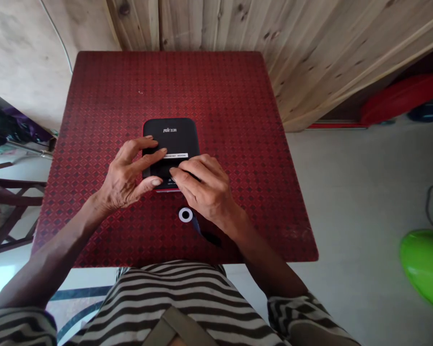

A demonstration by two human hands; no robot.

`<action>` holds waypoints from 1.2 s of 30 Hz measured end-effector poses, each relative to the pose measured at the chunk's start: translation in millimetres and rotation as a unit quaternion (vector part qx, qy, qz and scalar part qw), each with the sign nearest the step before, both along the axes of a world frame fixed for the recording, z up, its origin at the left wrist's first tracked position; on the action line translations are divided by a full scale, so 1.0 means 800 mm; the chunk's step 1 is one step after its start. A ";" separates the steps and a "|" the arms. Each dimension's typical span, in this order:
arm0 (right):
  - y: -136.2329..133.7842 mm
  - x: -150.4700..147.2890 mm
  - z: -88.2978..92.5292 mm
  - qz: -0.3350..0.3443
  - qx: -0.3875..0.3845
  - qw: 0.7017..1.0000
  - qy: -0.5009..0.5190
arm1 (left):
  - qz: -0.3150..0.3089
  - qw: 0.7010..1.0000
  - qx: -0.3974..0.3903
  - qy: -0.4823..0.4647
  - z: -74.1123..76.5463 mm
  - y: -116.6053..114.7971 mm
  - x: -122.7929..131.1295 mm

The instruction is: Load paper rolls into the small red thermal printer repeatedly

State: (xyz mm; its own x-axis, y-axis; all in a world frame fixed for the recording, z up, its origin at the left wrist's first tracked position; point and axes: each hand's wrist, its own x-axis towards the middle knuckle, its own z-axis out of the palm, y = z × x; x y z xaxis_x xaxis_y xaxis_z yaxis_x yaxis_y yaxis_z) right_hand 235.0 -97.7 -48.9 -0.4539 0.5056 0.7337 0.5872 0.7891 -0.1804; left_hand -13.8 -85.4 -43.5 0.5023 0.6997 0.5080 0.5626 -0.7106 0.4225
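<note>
A black, flat, round-cornered box-like device (171, 139) with light lettering lies on the red patterned table (238, 96). Across its middle runs a narrow white printed strip (178, 155). My left hand (128, 170) rests on its left side, fingers and thumb spread apart. At the near right part of the device, my right hand (205, 185) has its fingertips pinched together against the surface; what they hold, if anything, is hidden. Just nearer to me sits a small white ring with a black centre (180, 216), and a dark strip trails from it under my right wrist.
A wooden plank wall (212, 24) borders the table's far side. To the left stands a dark wooden chair (12, 206). On the floor at the right is a bright green rounded object (424, 264), with a red object (404, 98) farther back.
</note>
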 end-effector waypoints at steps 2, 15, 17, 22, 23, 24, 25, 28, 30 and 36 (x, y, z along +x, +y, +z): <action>0.000 0.000 0.001 -0.004 -0.005 1.000 -0.004 | -0.014 1.000 0.003 0.001 -0.006 -0.001 -0.003; 0.001 0.002 0.001 0.014 -0.089 0.996 -0.018 | -0.013 0.999 0.005 0.029 -0.018 0.001 -0.008; 0.000 0.002 0.003 0.019 -0.097 0.995 -0.013 | -0.001 0.999 -0.013 0.031 -0.019 0.000 -0.006; -0.008 0.013 0.009 0.011 -0.084 0.993 0.088 | 0.012 1.000 0.017 0.000 -0.021 -0.017 0.000; -0.009 0.017 0.007 -0.009 -0.085 0.988 0.125 | 0.028 0.999 0.033 -0.016 -0.022 -0.022 0.001; -0.009 0.021 0.003 -0.034 -0.095 0.981 0.167 | 0.047 0.997 0.049 -0.030 -0.024 -0.029 0.002; -0.007 0.025 -0.004 -0.063 -0.116 0.969 0.209 | 0.067 0.995 0.065 -0.040 -0.026 -0.035 0.002; 0.004 0.032 -0.035 -0.126 -0.206 0.927 0.285 | 0.099 0.989 0.107 -0.034 -0.036 -0.049 0.002; 0.013 0.032 -0.058 -0.127 -0.260 0.916 0.277 | 0.102 0.985 0.134 -0.020 -0.043 -0.053 0.002; 0.027 0.017 -0.094 -0.059 -0.302 0.921 0.240 | 0.121 0.981 0.150 -0.015 -0.050 -0.051 0.004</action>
State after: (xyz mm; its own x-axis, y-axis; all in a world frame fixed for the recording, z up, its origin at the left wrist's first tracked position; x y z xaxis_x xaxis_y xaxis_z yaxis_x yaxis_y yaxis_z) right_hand 248.8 -76.3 -123.9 -0.0668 0.9120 0.4048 0.4000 0.3961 -0.8265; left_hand -10.8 -126.0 -83.2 0.3221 0.6129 0.7215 0.7207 -0.6529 0.2329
